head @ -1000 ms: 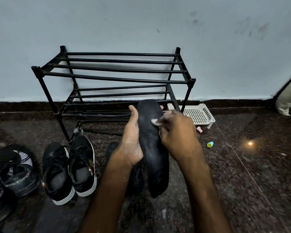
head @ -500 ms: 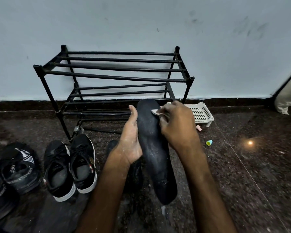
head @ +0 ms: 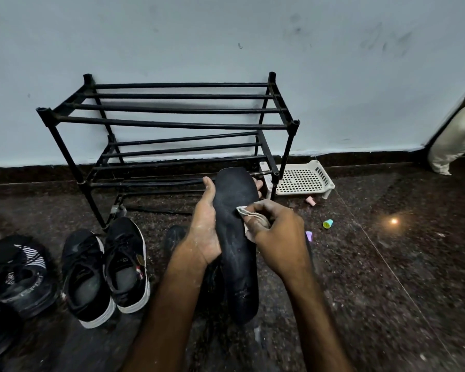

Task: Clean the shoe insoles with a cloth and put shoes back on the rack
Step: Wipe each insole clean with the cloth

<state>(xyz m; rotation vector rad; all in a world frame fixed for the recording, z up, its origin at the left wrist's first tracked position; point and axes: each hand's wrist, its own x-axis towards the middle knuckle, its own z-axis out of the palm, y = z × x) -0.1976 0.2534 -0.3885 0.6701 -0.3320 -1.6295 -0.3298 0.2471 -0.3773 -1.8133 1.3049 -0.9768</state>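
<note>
The insole (head: 236,253) is long, black and matte. It is held up off the floor (head: 387,277) in front of the rack (head: 172,124), with its rounded toe end pointing up toward the lowest bars and its heel end toward the person. Grey dusty smears run down its middle, and a patch of pale scuffs and specks sits near the heel.

The left hand (head: 203,240) holds the insole from the left side. The thumb lies straight along the left edge, and the fingers (head: 258,184) wrap behind, so only their tips show past the right edge near the toe. The right hand (head: 278,237) has its fingers (head: 263,210) curled and pinching a small, pale, bunched cloth (head: 249,212). The cloth is pressed against the right side of the insole, about a third of the way down from the toe.

A dark shoe (head: 173,237) lies on the floor just behind the left wrist and is mostly hidden. To the left, a pair of black sneakers with white soles (head: 105,269) stands side by side, toes toward the rack. More dark shoes (head: 19,275) lie at the frame's left edge.

Both tiers of the rack stand bare against the pale wall (head: 253,36). Beside its right leg is a white perforated basket (head: 304,179), with a pink cap (head: 311,201), a teal cap (head: 328,223) and a purple piece (head: 309,235) on the floor nearby.
</note>
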